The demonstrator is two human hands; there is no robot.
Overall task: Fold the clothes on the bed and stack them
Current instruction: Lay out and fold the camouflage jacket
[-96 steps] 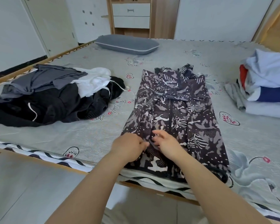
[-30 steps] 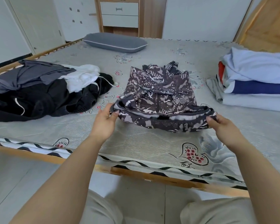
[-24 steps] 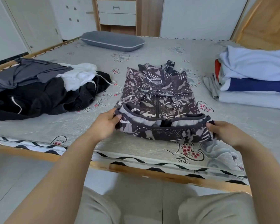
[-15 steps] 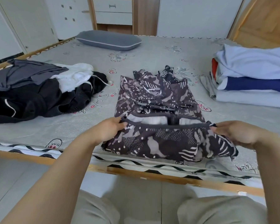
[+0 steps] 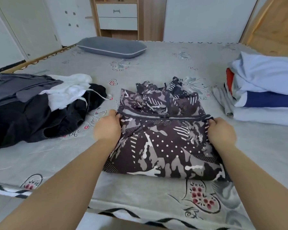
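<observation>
Centrally, camo-print jacket [image 5: 163, 138] lies on bed [image 5: 156, 67] near front edge, lower half folded up over itself. Left hand [image 5: 107, 128] pinches folded hem at left corner; right hand [image 5: 221, 131] pinches right corner. Unfolded dark pile [image 5: 32, 110] at left, folded stack [image 5: 264, 90] at right, grey pillow [image 5: 111, 47] far behind.

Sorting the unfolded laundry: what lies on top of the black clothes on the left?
A grey garment and a white garment lie on the black clothes. Anything beneath them is covered.
</observation>
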